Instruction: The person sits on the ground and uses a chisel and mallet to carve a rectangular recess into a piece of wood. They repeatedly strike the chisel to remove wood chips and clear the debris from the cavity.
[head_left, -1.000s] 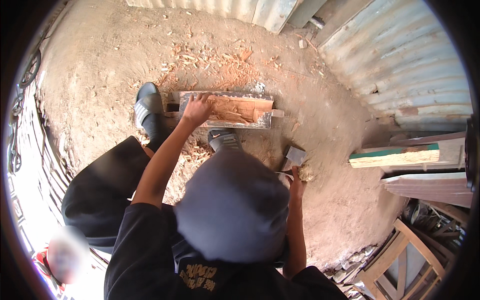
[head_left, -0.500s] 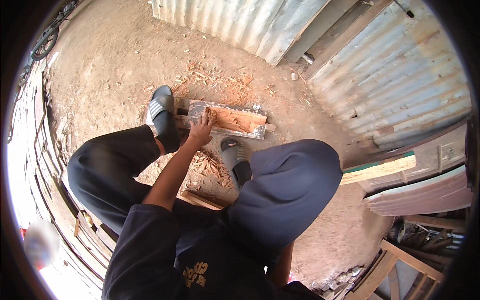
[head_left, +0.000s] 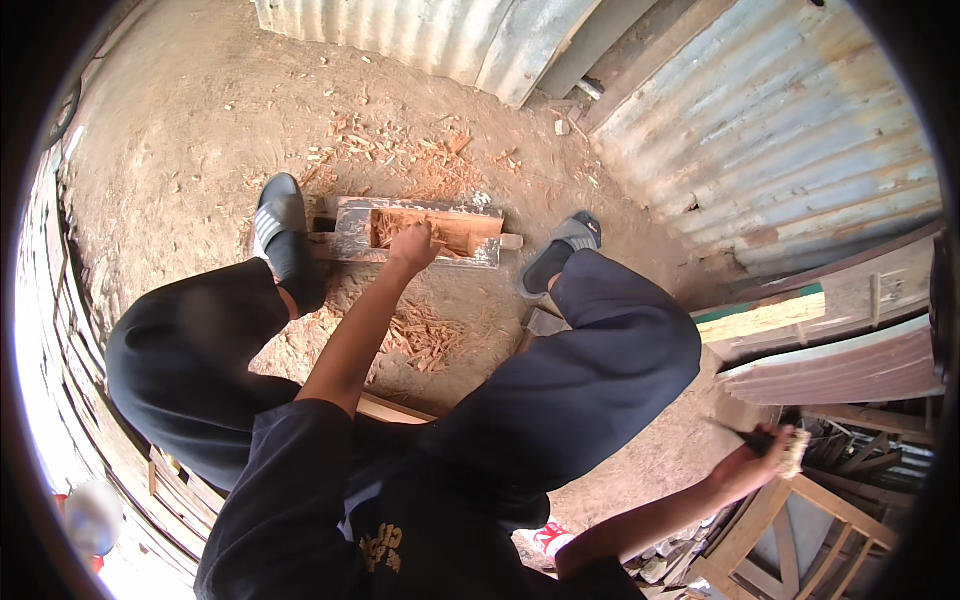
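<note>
A long wooden block (head_left: 352, 228) with worn, dark and white paint lies on the ground between my feet. Its rectangular hollow shows reddish bare wood and holds loose shavings (head_left: 395, 222). My left hand (head_left: 413, 247) reaches down over the hollow's near edge, fingers curled in; what they grip, if anything, is hidden. Out to the lower right, my right hand (head_left: 755, 462) is closed round a tool (head_left: 793, 453). A dark, narrow, blurred part of it points left, and a pale, rough end sticks out at the right; its kind is unclear.
Wood chips (head_left: 425, 338) litter the dirt on both sides of the block. My sandalled left foot (head_left: 283, 225) touches its left end, and my right foot (head_left: 565, 250) is beyond its right end. Corrugated metal sheets (head_left: 760, 140) stand behind. A wooden frame (head_left: 745, 535) is near my right arm.
My left hand has gone from spread fingers to curled ones in the hollow. My right hand has come out to the right with a tool. My right foot has moved away from the block's near side.
</note>
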